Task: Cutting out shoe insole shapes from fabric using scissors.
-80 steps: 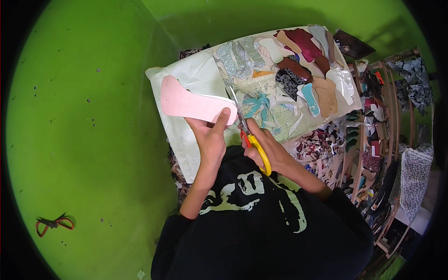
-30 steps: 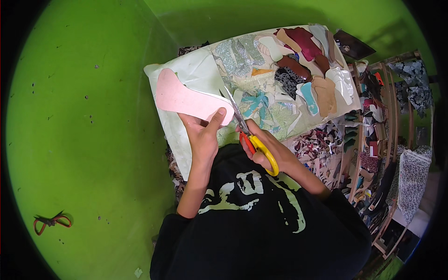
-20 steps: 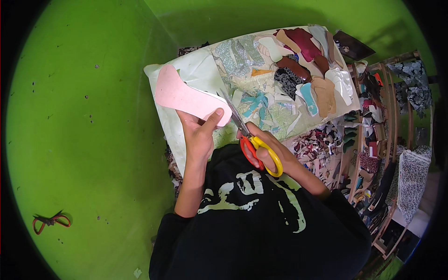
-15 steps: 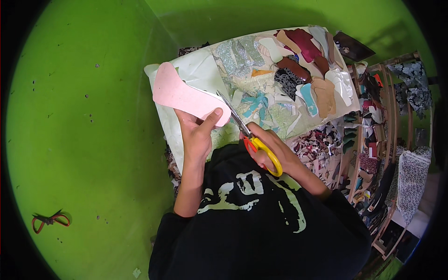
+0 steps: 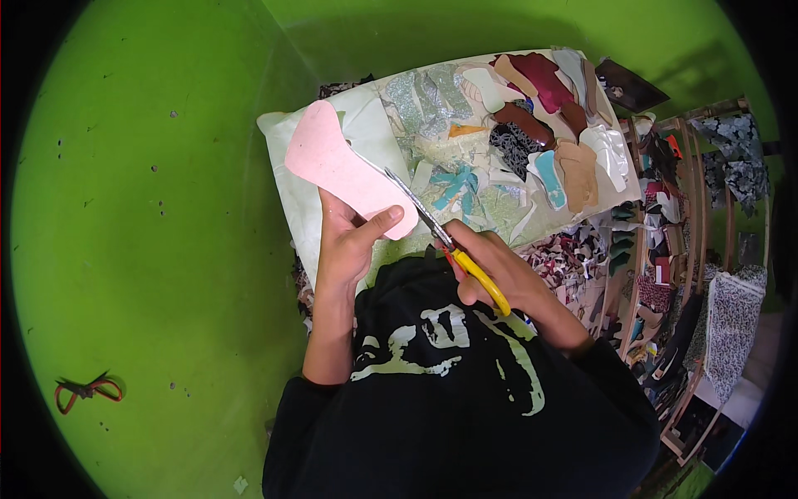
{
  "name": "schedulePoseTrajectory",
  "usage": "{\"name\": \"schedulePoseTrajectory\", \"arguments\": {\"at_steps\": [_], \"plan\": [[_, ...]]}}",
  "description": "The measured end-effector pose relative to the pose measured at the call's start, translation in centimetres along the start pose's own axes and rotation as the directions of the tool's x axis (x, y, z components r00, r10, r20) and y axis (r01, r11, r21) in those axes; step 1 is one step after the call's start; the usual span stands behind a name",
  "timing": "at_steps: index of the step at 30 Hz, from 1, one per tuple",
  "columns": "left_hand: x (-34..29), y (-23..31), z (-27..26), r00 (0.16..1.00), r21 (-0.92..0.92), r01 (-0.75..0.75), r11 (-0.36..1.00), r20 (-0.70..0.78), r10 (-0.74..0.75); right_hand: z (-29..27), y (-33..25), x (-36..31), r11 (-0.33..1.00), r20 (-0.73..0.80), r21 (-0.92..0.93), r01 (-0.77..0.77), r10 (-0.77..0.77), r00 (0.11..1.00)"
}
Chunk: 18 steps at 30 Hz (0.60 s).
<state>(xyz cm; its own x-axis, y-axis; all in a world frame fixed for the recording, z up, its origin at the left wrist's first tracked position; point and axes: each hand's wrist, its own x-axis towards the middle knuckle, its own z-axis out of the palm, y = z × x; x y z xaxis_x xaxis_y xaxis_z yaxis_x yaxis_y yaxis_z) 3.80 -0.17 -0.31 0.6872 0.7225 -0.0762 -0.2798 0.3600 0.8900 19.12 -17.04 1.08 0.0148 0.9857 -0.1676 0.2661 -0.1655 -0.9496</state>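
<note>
A flat pale-pink piece shaped like a shoe insole point(image 5: 337, 158) is pinched in my left hand point(image 5: 347, 241), the thumb on top of its rounded lower end and the fingers underneath. My right hand point(image 5: 500, 270) grips scissors point(image 5: 486, 287) with yellow and red handles, most of the red hidden by my fingers. Their blades point up and left, lying along the piece's right edge; they look nearly closed, and whether they touch the material I cannot tell. Below both hands stands a cloth-covered table point(image 5: 291, 224) with a pale sheet on its left side.
Teal scraps point(image 5: 457, 187), a brown cut piece point(image 5: 528, 125), tan pieces point(image 5: 573, 175) and maroon material point(image 5: 544, 79) lie across the table. More offcuts point(image 5: 565, 266) pile up beyond its right side, near a wooden rack point(image 5: 694, 216). Red-handled cutters point(image 5: 89, 391) rest against the green surface at left.
The pink piece has shifted slightly right and tilted more upright in my left hand. The scissors' blades have come closer together, and the yellow handle has turned with my right hand.
</note>
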Motion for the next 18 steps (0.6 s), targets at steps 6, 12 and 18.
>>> {"name": "schedulePoseTrajectory", "arguments": {"at_steps": [6,12,18], "plan": [[0.5,-0.1,-0.2,1.0,0.017,0.025,1.0,-0.013,-0.025,0.6,-1.2,0.1,0.997,-0.042,0.064,-0.046,0.049,0.998],[0.4,0.4,-0.2,1.0,0.033,0.009,0.999,-0.005,-0.009,0.5,-0.1,0.0,0.998,-0.044,0.026,0.058,-0.057,0.997],[0.3,0.1,-0.5,0.999,0.053,0.024,0.998,0.039,-0.026,0.4,-0.5,0.1,0.999,-0.044,0.009,0.053,-0.053,0.998]]}}
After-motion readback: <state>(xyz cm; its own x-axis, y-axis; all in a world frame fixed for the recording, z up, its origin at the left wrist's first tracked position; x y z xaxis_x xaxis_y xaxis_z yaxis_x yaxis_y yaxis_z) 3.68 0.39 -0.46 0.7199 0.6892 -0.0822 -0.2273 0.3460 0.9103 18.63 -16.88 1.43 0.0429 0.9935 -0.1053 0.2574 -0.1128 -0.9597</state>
